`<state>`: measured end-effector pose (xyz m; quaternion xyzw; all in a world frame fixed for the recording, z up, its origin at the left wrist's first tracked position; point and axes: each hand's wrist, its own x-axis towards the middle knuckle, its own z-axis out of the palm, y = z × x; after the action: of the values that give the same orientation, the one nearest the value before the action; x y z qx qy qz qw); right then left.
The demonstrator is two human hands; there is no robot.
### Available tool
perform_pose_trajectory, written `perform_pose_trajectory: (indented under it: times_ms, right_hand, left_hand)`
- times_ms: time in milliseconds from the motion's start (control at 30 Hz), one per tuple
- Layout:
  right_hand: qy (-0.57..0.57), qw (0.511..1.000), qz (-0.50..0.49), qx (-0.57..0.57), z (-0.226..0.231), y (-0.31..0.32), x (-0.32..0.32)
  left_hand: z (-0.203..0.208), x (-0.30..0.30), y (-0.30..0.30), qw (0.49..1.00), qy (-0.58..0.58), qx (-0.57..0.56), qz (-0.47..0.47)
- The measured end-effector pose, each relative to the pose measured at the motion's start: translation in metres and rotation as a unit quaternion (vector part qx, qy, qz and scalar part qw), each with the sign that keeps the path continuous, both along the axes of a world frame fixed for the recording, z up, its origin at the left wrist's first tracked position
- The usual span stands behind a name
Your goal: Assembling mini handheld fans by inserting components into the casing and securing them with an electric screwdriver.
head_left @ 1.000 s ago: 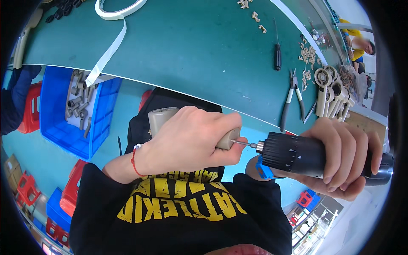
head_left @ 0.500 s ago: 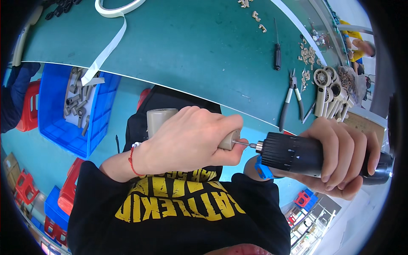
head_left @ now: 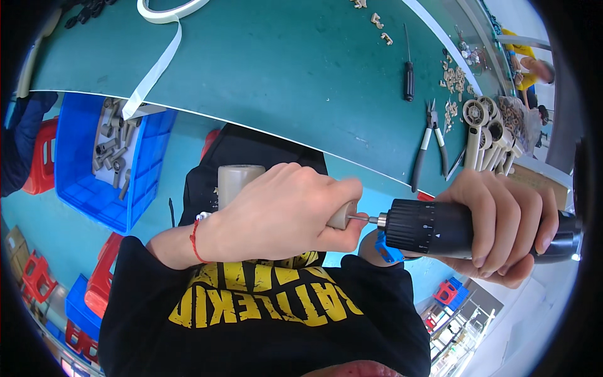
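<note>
My left hand (head_left: 286, 204) is closed around the handle of a beige plastic housing (head_left: 239, 183), which looks like a small handheld fan's body. Its wide round end shows past the back of the hand, and its narrow end pokes out between thumb and forefinger. In my right hand (head_left: 502, 220) lies a black electric screwdriver (head_left: 430, 227), held level with the fingers wrapped round its body. Its thin bit meets the narrow end of the housing; whether a screw sits there is too small to tell. Most of the handle is hidden by my left hand.
On the green table (head_left: 270, 81) lie a screwdriver (head_left: 409, 81), pliers (head_left: 429, 147), small beige clips (head_left: 453, 80) and several beige fan housings (head_left: 487, 129). A tape roll (head_left: 173, 14) trails a strip over the edge. A blue crate (head_left: 94, 195) of parts stands left. People sit at the left and far right.
The electric screwdriver and the beige housing have shifted and tilted slightly, with the bit still at the narrow end. Both hands keep their grip.
</note>
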<state>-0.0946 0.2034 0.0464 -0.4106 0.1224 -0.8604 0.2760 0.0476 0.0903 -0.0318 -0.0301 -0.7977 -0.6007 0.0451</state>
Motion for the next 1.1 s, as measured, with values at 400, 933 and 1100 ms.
perform_pose_trajectory:
  times_ms: [400,933,1100]
  right_hand:
    - [0.023,0.997,-0.031,0.067,0.001,0.004,0.006]
    - [0.387,0.412,-0.569,0.597,-0.043,0.092,-0.122]
    - [0.342,0.511,-0.615,0.493,-0.031,0.067,-0.059]
  left_hand:
    - [-0.009,-0.003,0.002,1.000,-0.006,-0.002,0.009]
    - [0.033,-0.012,-0.049,0.787,0.293,0.535,0.091]
    - [0.036,-0.033,-0.043,0.799,0.370,0.467,0.083]
